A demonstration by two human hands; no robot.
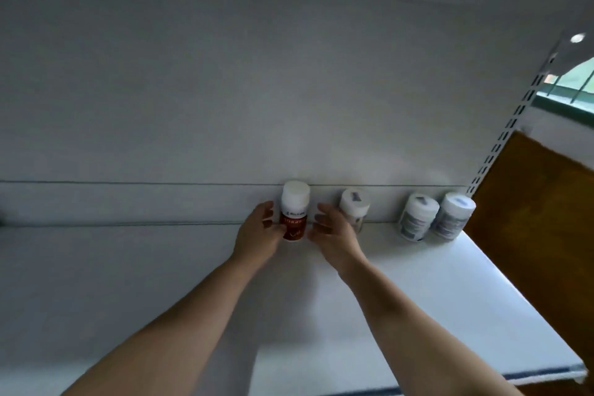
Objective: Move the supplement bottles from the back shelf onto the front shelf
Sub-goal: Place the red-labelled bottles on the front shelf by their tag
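Note:
A supplement bottle with a red label and a white cap stands upright on the white shelf, close to the back panel. My left hand is at its left side, fingers touching the label. My right hand is just to the bottle's right with fingers spread, a small gap between them and the bottle. Behind my right hand stands a clear bottle with a white cap, partly hidden. Farther right stand two white bottles with grey-blue labels, side by side.
The white back panel rises right behind the bottles. A perforated shelf upright runs along the right end, with a brown board beyond it. The shelf's front edge has a blue strip.

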